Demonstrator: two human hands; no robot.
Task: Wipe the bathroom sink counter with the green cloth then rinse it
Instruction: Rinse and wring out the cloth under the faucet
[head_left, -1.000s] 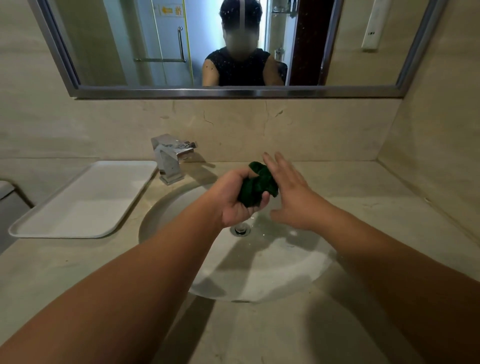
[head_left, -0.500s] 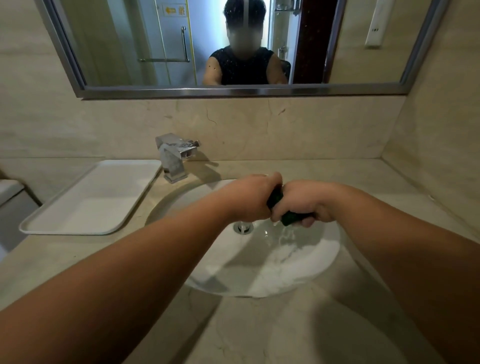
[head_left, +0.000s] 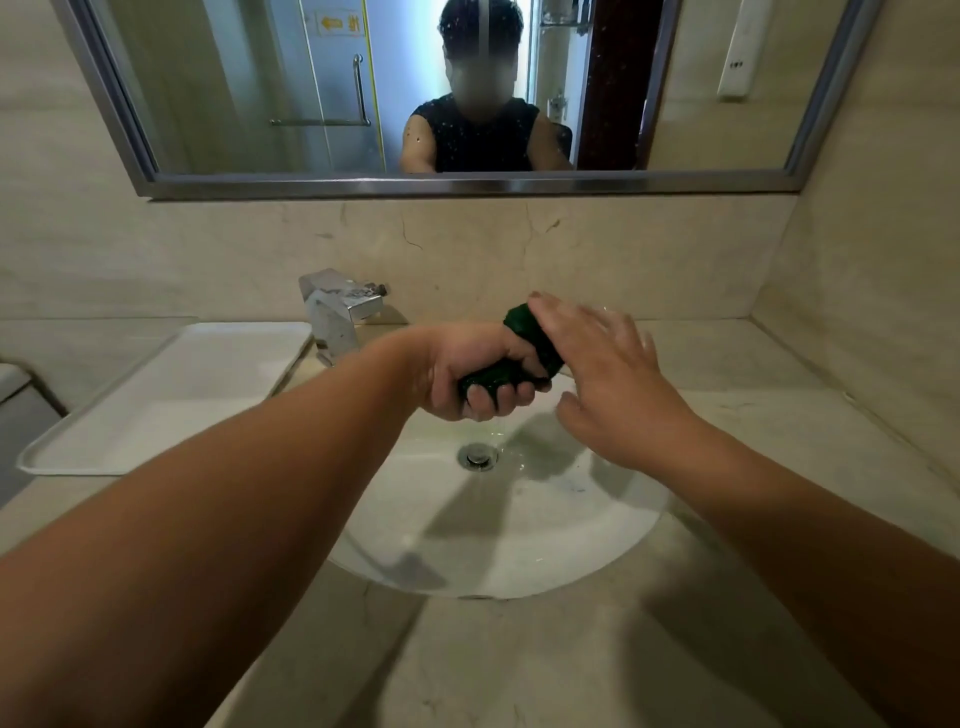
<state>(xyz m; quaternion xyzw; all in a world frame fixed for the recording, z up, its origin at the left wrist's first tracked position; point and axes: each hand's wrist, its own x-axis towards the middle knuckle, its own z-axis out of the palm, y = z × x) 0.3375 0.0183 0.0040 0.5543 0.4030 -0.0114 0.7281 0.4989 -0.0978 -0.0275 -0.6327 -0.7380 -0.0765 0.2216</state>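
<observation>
The green cloth (head_left: 530, 338) is wrung into a tight roll and held over the white sink basin (head_left: 571, 545). My left hand (head_left: 467, 374) is shut around its lower part. My right hand (head_left: 608, 384) is open with fingers spread, its fingertips resting on the cloth's upper end. A thin stream of water drips from the cloth toward the drain (head_left: 478, 457). The beige marble counter (head_left: 545, 665) surrounds the basin.
A chrome faucet (head_left: 337, 317) stands behind the basin at the left. A white rectangular tray (head_left: 171, 395) lies on the counter to the left. A mirror (head_left: 260, 88) hangs above; the side wall closes in on the right.
Half a second ago both hands were clenched on the cloth, wringing it. Now my right hand has opened and lifted to the cloth's top, while my left keeps its grip.
</observation>
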